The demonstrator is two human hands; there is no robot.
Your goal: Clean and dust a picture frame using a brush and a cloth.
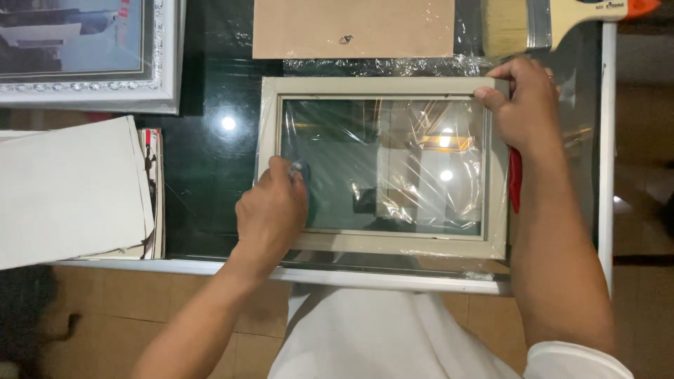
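I am seeing a beige picture frame (382, 85) that is looking like matt painted wood, with clear plastic film (414, 175) crinkling and glinting over its glass. The table (203, 161) is showing a dark, glossy glass top that is mirroring lamps, edged in pale metal. The backing board (353, 27) is looking like matt brown fibreboard. The brush (504, 27) is showing pale bristles and a shiny metal ferrule. The stacked sheets (70, 189) are looking like matt paper.
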